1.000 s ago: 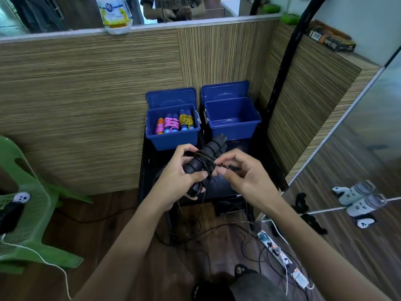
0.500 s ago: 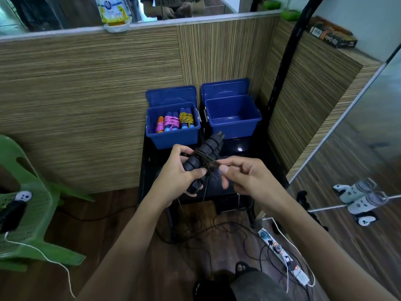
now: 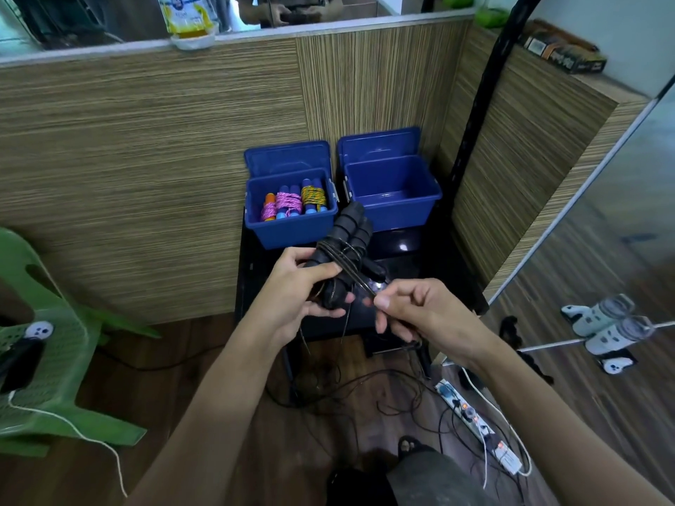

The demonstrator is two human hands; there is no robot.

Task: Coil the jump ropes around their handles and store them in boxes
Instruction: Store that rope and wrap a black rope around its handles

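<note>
My left hand grips the two black ribbed handles of a jump rope, held side by side and tilted up to the right. A few turns of thin dark rope cross the handles. My right hand pinches the rope just right of the handles; the rest of it hangs down to the floor. Behind stand two blue boxes with lids up: the left box holds several coiled ropes with blue and orange handles, and the right box holds nothing.
The boxes sit on a small black table against a wood-grain partition. A green plastic chair stands at left. A power strip and loose cables lie on the wooden floor. A black pole and a mirror are at right.
My right hand has drawn the rope down and to the right, away from the handles. The left hand keeps its grip on the handles.
</note>
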